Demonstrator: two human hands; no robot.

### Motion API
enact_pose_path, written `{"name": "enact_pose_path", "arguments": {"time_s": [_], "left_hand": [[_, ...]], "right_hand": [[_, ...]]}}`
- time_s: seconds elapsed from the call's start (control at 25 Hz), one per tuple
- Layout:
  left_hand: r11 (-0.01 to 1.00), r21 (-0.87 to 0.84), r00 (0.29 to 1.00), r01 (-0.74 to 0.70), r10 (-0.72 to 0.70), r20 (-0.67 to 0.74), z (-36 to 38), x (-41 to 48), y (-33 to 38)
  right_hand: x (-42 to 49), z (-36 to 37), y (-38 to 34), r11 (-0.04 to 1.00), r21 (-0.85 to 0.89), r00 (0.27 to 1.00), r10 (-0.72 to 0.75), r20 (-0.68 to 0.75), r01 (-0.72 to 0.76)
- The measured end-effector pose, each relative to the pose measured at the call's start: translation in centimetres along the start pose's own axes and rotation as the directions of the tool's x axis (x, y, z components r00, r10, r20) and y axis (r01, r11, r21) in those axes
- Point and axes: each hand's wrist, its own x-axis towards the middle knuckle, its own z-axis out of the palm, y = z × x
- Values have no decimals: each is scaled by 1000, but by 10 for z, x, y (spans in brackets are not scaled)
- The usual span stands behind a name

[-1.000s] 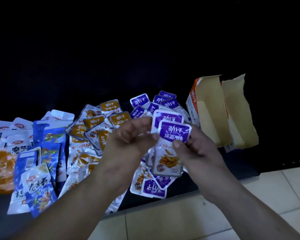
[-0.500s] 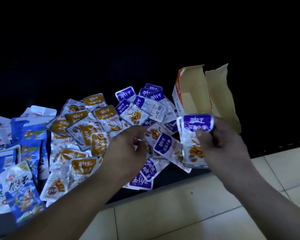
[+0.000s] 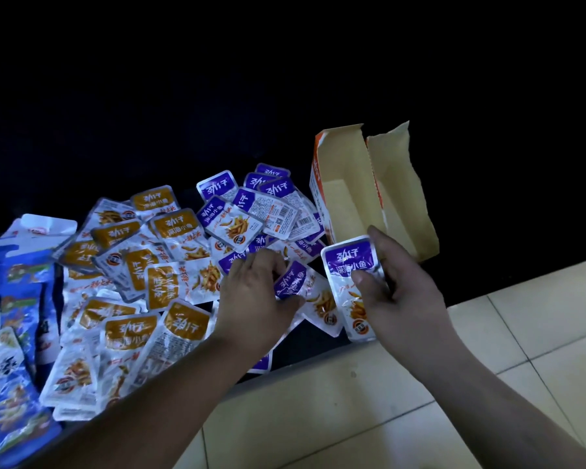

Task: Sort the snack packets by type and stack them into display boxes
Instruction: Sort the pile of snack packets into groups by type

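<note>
My right hand (image 3: 398, 292) grips a small stack of purple-topped snack packets (image 3: 351, 269), thumb on the front, just in front of the open display box (image 3: 345, 198). That box stands on the dark surface with torn flaps up and shows a bare cardboard inside. My left hand (image 3: 254, 299) is down on the purple pile, its fingers curled on a loose purple packet (image 3: 290, 280). More purple packets (image 3: 251, 211) lie behind it. Orange-topped packets (image 3: 149, 275) spread to the left.
Blue packets (image 3: 11, 333) and white-topped ones (image 3: 48, 225) fill the far left. The dark surface ends at a front edge (image 3: 305, 362), with a pale tiled floor (image 3: 420, 384) below. Everything behind the box is black.
My right hand carried its purple stack to the right, toward the box. My left hand let go of that stack and dropped onto the purple pile, taking hold of a loose packet.
</note>
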Motion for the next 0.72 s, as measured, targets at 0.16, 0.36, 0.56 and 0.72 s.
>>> {"name": "enact_pose_path", "arguments": {"time_s": [0.16,0.36,0.56,0.72], "left_hand": [[812,-561,987,162,-135,89,-40,-7,2],[640,-751,985,164,-64,161,-78,-14,10],[673,-728,984,126,-175,9,-48,-17,21],[758,-644,971,104,-218,-100,-42,-25,26]], "right_hand": [[1,-1,0,999,-38,1000,31,4,-31],[-2,19,-15,999,-7,998,51,43,-51],[-17,49,-20,990,124,988,44,147,-63],[-21,51,-17,996,58,982,52,183,-63]]}}
